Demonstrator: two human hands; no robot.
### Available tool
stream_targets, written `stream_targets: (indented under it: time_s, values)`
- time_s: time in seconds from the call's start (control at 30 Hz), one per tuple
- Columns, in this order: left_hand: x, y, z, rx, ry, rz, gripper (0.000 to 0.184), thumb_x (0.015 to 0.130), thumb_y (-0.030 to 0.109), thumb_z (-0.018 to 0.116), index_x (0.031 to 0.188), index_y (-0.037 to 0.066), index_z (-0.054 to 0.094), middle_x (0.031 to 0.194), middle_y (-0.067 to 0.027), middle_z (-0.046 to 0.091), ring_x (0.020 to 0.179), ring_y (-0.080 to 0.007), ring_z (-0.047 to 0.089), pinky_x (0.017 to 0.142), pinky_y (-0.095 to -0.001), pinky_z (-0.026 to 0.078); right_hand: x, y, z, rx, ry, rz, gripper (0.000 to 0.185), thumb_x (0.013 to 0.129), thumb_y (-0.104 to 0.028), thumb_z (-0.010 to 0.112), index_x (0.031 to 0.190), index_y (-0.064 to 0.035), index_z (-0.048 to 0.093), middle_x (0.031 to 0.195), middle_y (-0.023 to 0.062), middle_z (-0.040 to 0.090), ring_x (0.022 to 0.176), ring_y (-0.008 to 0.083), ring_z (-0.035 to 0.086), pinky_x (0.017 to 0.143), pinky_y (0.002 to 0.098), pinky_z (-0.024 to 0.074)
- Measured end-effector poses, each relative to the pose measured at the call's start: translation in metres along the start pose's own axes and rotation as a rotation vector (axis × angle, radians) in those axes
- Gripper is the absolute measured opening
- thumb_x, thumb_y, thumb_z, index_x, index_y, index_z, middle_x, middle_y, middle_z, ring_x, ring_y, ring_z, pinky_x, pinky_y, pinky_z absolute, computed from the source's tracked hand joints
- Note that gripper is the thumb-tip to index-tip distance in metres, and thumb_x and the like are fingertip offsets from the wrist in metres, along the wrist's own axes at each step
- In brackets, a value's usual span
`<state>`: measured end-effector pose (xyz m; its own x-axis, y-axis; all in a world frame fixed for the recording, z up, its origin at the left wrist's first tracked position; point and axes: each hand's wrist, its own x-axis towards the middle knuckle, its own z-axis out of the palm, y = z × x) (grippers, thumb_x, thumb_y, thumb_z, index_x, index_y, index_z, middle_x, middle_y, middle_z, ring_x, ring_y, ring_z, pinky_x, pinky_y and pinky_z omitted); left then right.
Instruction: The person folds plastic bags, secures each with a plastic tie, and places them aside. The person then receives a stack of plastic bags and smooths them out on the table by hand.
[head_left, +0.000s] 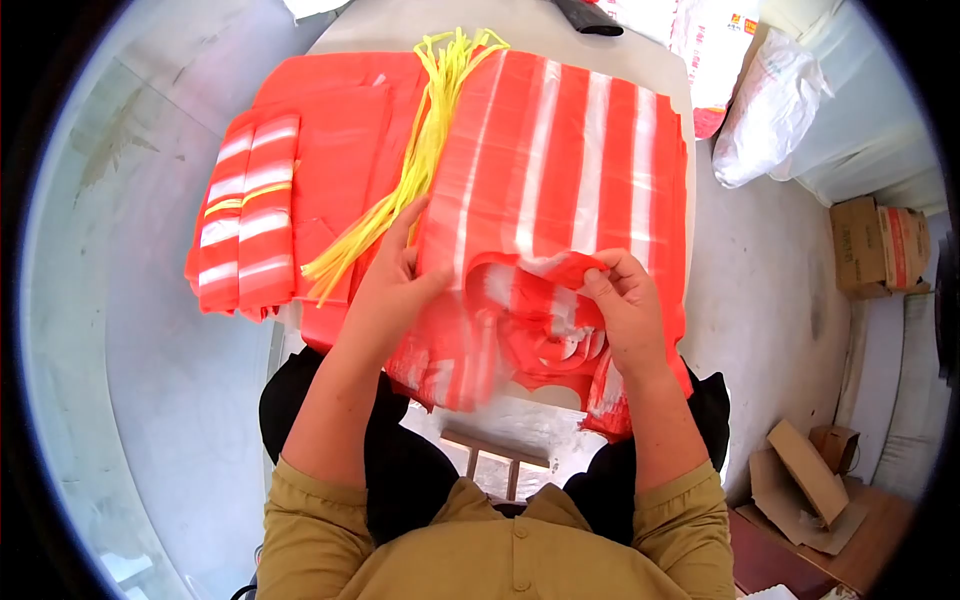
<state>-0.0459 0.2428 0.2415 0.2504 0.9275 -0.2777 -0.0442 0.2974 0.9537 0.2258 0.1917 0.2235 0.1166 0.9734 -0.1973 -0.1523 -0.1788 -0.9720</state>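
A broad stack of red-and-white striped plastic bags [555,170] lies in front of me. My right hand [628,300] pinches the bags' near edge between thumb and fingers, and this flap is lifted and curled back. Below it, the cut plastic hangs in crumpled folds over the table's near side. My left hand [395,285] rests at the stack's left edge, fingers apart. Beside it runs a bunch of yellow strips [432,140], laid slantwise. Further left, folded striped bundles [246,215] with a yellow band round them lie on plain red plastic sheets [345,130].
The pale table [550,30] shows behind the stack. White sacks [770,110] stand at the back right. Cardboard boxes [862,245] sit along the right wall, and an opened carton [800,490] lies lower right. A wooden stool frame [495,452] shows between my legs.
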Motion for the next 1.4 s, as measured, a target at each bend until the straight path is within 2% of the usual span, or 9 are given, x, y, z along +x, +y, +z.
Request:
stream_targets:
  time_s: [0.13, 0.43, 0.6, 0.93, 1.03, 1.13, 1.23, 1.37, 1.4]
  values:
    - [-0.02, -0.011, -0.015, 0.109, -0.029, 0.046, 0.079, 0.088, 0.002, 0.069, 0.159, 0.007, 0.036, 0.144, -0.0118, 0.055, 0.115, -0.0149, 0.062, 0.104, -0.0293, 0.048, -0.011, -0.006, 0.006, -0.158, -0.067, 0.019, 0.013, 0.099, -0.005, 0.065, 0.111, -0.0021, 0.066, 0.101, 0.0035, 0.065, 0.094, 0.0112, 0.063, 0.08, 0.0285, 0.0529]
    - [-0.032, 0.008, -0.046, -0.201, -0.077, -0.065, 0.03, 0.095, 0.001, 0.063, 0.124, 0.001, 0.069, 0.111, -0.0015, 0.07, 0.098, -0.0074, 0.065, 0.089, -0.0243, 0.055, -0.016, -0.022, 0.01, -0.823, -0.006, -0.827, 0.011, 0.089, 0.002, 0.069, 0.098, -0.0033, 0.068, 0.097, 0.0085, 0.071, 0.09, 0.0241, 0.063, 0.083, 0.0333, 0.0516]
    - [-0.044, 0.03, -0.05, 0.167, -0.161, -0.222, 0.021, 0.096, 0.001, 0.062, 0.115, 0.001, 0.071, 0.101, 0.0025, 0.068, 0.09, -0.0031, 0.061, 0.078, -0.0212, 0.05, -0.019, -0.012, 0.011, -0.928, -0.297, -0.639, 0.014, 0.082, 0.001, 0.073, 0.094, -0.0041, 0.07, 0.096, 0.0074, 0.072, 0.089, 0.0278, 0.064, 0.079, 0.0366, 0.0538]
    - [-0.034, 0.014, -0.034, 0.04, -0.172, -0.104, 0.019, 0.097, 0.003, 0.063, 0.114, 0.001, 0.071, 0.093, 0.0061, 0.064, 0.082, -0.0009, 0.057, 0.072, -0.0204, 0.048, -0.023, -0.024, 0.014, -0.906, -0.38, -0.654, 0.024, 0.081, -0.007, 0.077, 0.104, -0.0037, 0.072, 0.106, 0.0106, 0.072, 0.093, 0.0292, 0.065, 0.08, 0.0379, 0.0545]
    - [-0.019, 0.01, -0.02, 0.176, -0.171, -0.05, 0.022, 0.095, 0.008, 0.066, 0.115, -0.002, 0.069, 0.096, 0.0011, 0.067, 0.087, -0.0042, 0.063, 0.077, -0.0217, 0.052, -0.021, -0.02, 0.013, -0.797, -0.34, -0.603, 0.029, 0.09, -0.014, 0.074, 0.116, -0.0029, 0.071, 0.111, 0.0135, 0.071, 0.1, 0.0273, 0.066, 0.085, 0.0379, 0.0537]
    - [0.0, 0.005, -0.001, 0.284, -0.153, -0.05, 0.02, 0.096, 0.01, 0.066, 0.113, -0.002, 0.069, 0.096, 0.0005, 0.068, 0.087, -0.0038, 0.063, 0.076, -0.0214, 0.051, -0.021, -0.02, 0.016, -0.526, -0.285, -0.256, 0.033, 0.101, -0.021, 0.065, 0.127, -0.001, 0.068, 0.119, 0.0126, 0.071, 0.11, 0.0239, 0.066, 0.095, 0.0361, 0.0513]
    - [0.016, 0.013, 0.019, 0.383, -0.219, -0.076, 0.018, 0.097, 0.01, 0.065, 0.11, -0.002, 0.069, 0.093, -0.0001, 0.068, 0.086, -0.0041, 0.063, 0.075, -0.0215, 0.051, -0.012, -0.01, 0.012, -0.354, -0.335, -0.18, 0.041, 0.107, -0.027, 0.057, 0.137, 0.0009, 0.061, 0.13, 0.0115, 0.068, 0.122, 0.0218, 0.062, 0.105, 0.0358, 0.0473]
    - [0.032, -0.002, 0.044, 0.444, -0.107, 0.123, 0.033, 0.106, 0.026, 0.059, 0.121, -0.001, 0.07, 0.086, -0.0042, 0.071, 0.08, -0.0076, 0.065, 0.072, -0.0235, 0.051, -0.005, -0.001, 0.012, -0.278, -0.348, -0.165, 0.047, 0.104, -0.019, 0.059, 0.147, -0.0002, 0.053, 0.141, 0.0167, 0.062, 0.13, 0.0238, 0.058, 0.109, 0.0368, 0.0464]
    - [0.033, -0.001, 0.048, 0.302, -0.172, 0.002, 0.043, 0.11, 0.034, 0.051, 0.134, 0.001, 0.064, 0.087, -0.0067, 0.072, 0.074, -0.0087, 0.064, 0.069, -0.0249, 0.051, -0.004, 0.0, 0.012, -0.284, -0.33, -0.152, 0.049, 0.104, -0.02, 0.059, 0.148, 0.0003, 0.051, 0.142, 0.0172, 0.06, 0.132, 0.0241, 0.057, 0.11, 0.0367, 0.0452]
